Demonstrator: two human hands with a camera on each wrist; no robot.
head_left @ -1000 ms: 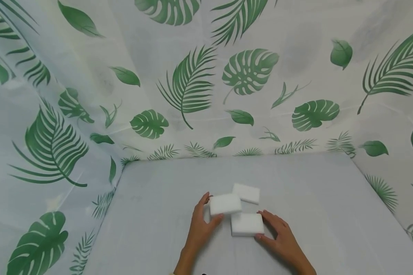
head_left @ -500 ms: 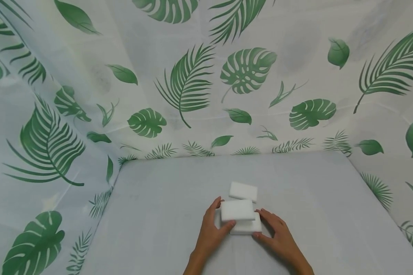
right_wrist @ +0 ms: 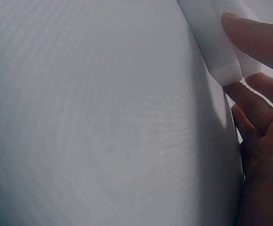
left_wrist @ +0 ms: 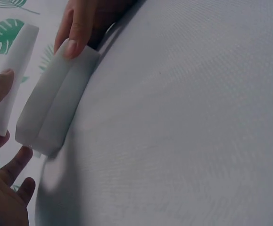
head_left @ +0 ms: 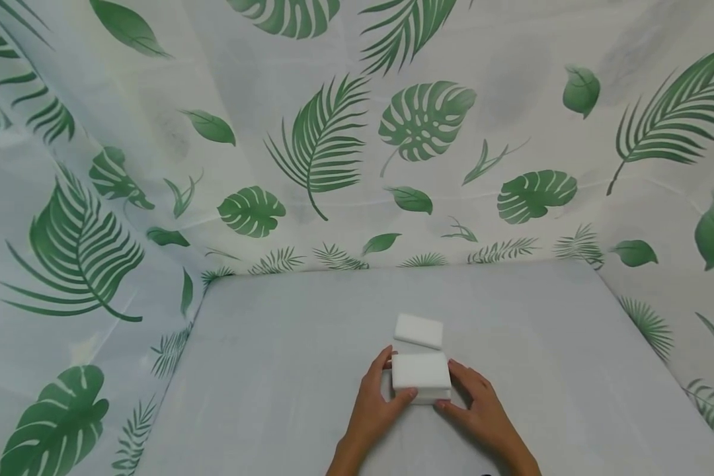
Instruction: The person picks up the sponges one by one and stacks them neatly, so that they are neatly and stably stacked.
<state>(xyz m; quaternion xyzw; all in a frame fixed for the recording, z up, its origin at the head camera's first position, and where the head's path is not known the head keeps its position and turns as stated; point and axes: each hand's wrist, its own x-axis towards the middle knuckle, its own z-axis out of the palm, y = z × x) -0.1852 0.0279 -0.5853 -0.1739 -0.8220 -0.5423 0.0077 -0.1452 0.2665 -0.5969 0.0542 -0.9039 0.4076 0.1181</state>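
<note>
One upper block, pinched in left grip, lower block beneath, in right grip

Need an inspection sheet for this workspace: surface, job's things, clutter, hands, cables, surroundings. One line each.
Surface: pale table, shadowed beside the blocks.
Job's things: three white blocks seen; upper block held above lower block, gap showing in left wrist view; rear block lies behind them. Whether the lower one is a single piece: cannot tell.
Clutter: small dark thing at the head view's bottom edge, too little showing to identify.
Left hand: pinches the upper block between thumb and fingers.
Right hand: grips the lower block at its right end.
Cables: nothing seen.
Surroundings: leaf-print sheet at back and both sides.
</note>
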